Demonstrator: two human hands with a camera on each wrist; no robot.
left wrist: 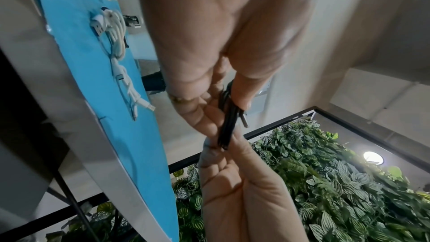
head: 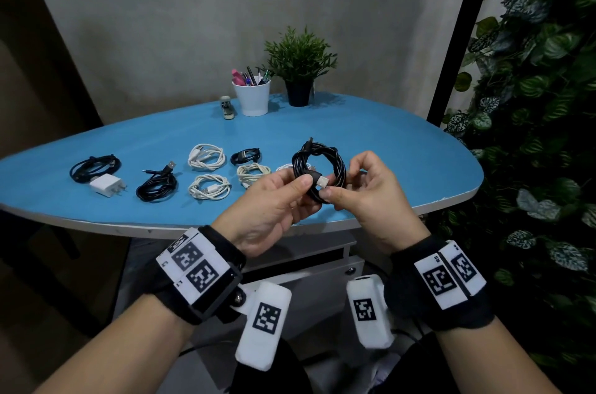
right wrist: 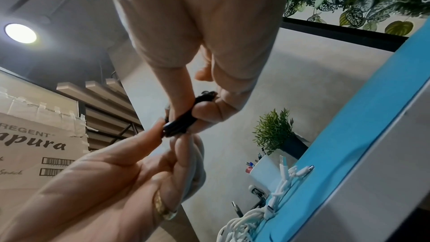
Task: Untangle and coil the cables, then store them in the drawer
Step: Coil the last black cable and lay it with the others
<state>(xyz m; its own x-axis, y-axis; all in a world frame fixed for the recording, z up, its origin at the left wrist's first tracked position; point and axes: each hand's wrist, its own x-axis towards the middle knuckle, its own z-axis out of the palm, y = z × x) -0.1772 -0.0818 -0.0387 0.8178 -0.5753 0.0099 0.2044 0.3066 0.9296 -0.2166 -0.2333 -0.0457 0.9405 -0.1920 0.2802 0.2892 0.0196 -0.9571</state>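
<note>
Above the blue table (head: 371,135), a coiled black cable (head: 317,168) was pinched by the left hand (head: 274,200) and right hand (head: 371,193), plug end loose. Seven coils (head: 206,155) already lay behind it; storing them in the drawer (head: 309,268) remained.
</note>
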